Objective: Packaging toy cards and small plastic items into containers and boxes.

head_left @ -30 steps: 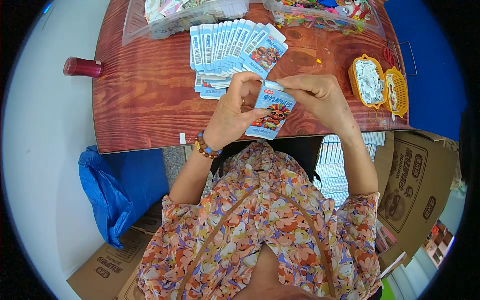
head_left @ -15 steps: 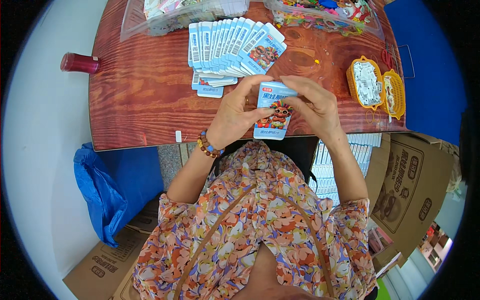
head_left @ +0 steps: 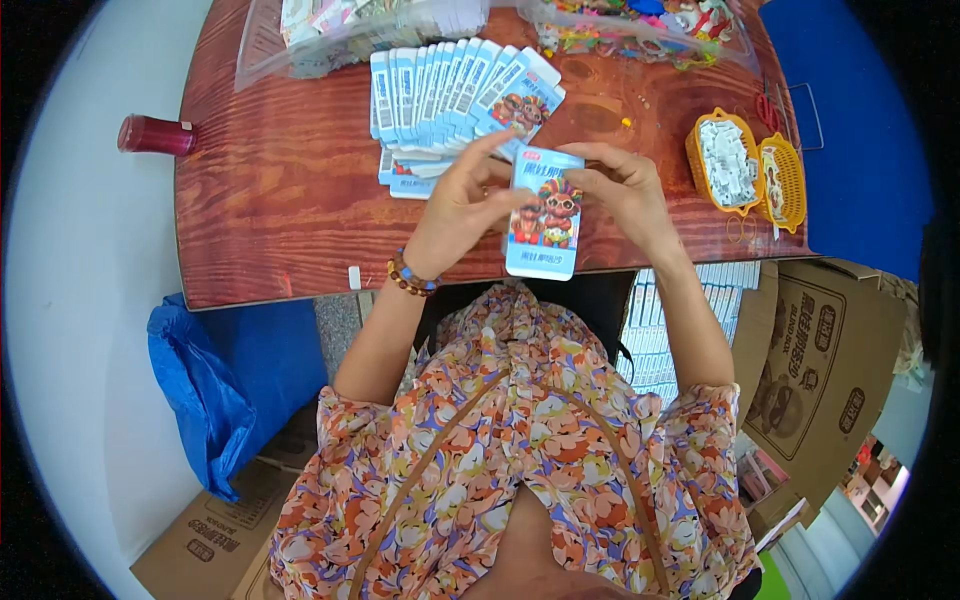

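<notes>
A flat light-blue printed card box [head_left: 543, 215], with cartoon figures on its face, is held upright in front of me at the table edge. My right hand [head_left: 630, 195] grips its upper right corner, thumb on the face and fingers behind. At the left edge, my left hand [head_left: 460, 205] has its thumb over the face and its index finger raised near the top corner. Those left fingertips are slightly blurred. Just beyond the hands lies a fanned stack of similar flat boxes [head_left: 430, 95], some lying under the others.
Clear plastic bins of small colourful pieces [head_left: 640, 45] and paper items [head_left: 385, 35] stand at the back. Yellow baskets [head_left: 722, 165] with white packets and red-handled scissors [head_left: 768, 108] sit right. A dark red jar [head_left: 157, 135] lies left. Cardboard cartons [head_left: 820, 350] flank me below.
The box has turned slightly to face me more squarely. My left index finger has lifted toward its top corner, and my right fingers have shifted down a little along its right side.
</notes>
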`<state>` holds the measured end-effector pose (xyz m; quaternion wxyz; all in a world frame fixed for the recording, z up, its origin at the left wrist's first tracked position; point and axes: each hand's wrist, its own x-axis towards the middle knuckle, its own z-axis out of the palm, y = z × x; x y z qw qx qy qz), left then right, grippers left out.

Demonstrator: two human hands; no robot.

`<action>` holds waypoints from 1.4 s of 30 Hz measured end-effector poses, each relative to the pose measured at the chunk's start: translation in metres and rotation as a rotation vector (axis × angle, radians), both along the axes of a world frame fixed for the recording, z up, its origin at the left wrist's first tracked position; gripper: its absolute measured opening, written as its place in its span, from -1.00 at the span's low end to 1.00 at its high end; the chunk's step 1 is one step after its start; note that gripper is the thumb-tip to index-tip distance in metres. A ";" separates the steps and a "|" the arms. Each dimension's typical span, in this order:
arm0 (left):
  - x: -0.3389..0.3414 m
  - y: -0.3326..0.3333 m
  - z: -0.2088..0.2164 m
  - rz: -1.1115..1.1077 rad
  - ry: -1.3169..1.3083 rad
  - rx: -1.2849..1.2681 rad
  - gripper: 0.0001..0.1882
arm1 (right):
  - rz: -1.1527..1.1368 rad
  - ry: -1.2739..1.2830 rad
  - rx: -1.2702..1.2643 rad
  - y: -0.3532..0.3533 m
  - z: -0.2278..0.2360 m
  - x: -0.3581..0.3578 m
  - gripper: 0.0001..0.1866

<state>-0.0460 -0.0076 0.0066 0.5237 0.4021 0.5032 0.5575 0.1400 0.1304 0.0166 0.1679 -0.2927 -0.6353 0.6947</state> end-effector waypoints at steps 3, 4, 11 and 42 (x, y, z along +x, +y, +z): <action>-0.002 0.001 -0.015 0.348 -0.108 -0.055 -0.36 | -0.279 0.252 -0.515 0.000 -0.029 -0.002 -0.71; -0.007 -0.004 -0.034 0.276 0.322 0.045 -0.19 | -0.271 0.200 -0.497 -0.008 -0.029 -0.008 -0.64; 0.008 -0.006 -0.008 0.501 0.727 0.217 0.06 | -0.078 0.156 -0.818 -0.039 -0.008 -0.062 -0.68; -0.044 -0.037 -0.001 0.562 0.500 0.040 -0.07 | 0.248 -0.293 1.115 0.177 0.045 -0.272 -0.76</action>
